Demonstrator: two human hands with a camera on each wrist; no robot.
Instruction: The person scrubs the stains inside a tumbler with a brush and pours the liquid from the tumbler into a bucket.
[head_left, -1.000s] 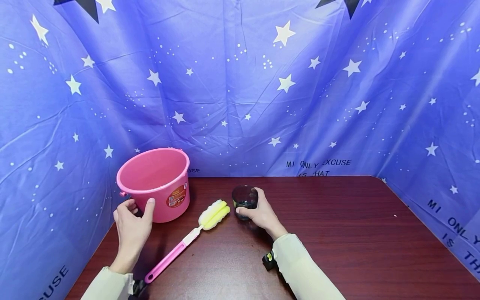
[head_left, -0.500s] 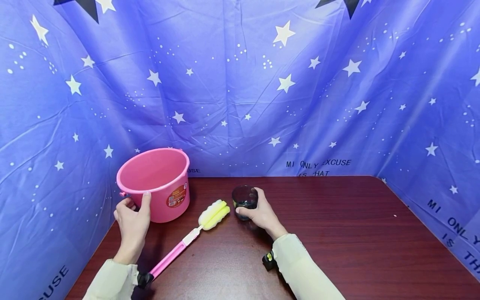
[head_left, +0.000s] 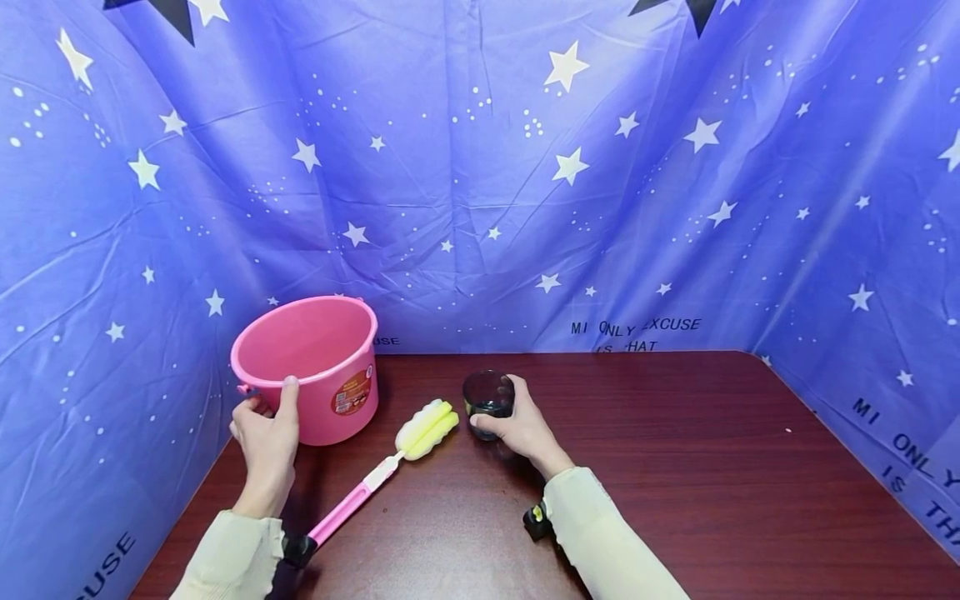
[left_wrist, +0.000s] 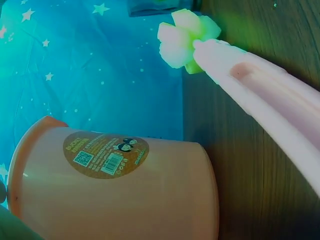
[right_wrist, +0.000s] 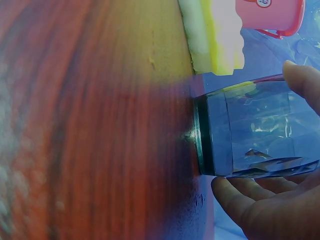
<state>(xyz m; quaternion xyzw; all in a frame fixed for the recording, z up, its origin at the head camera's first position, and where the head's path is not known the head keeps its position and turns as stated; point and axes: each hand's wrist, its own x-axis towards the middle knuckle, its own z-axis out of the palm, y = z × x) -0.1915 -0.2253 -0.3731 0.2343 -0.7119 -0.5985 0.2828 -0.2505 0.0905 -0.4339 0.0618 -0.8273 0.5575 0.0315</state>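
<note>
A pink bucket (head_left: 318, 412) stands upright at the left of the table, its orange label facing right. My left hand (head_left: 266, 446) holds the bucket's near left side, the thumb at the rim and the fingers curled beside the wall; their tips are hidden. In the right wrist view my right hand (right_wrist: 272, 207) grips a dark clear glass cup (right_wrist: 255, 132), thumb on one side and fingers on the other. The cup sits upright on the table. Between the hands lies a sponge bottle brush (head_left: 378, 475) with a yellow-and-white head (left_wrist: 182, 42) and pink handle.
The reddish-brown wooden table (head_left: 675, 467) reaches to a blue star-printed curtain (head_left: 450, 183) at the back and sides. A black wrist camera (head_left: 300, 550) overlaps the lower end of the brush handle.
My left hand has shifted slightly, its thumb rising from the bucket's wall to the rim, and its wrist has moved right over the brush handle's end. My right hand and the cup stay still.
</note>
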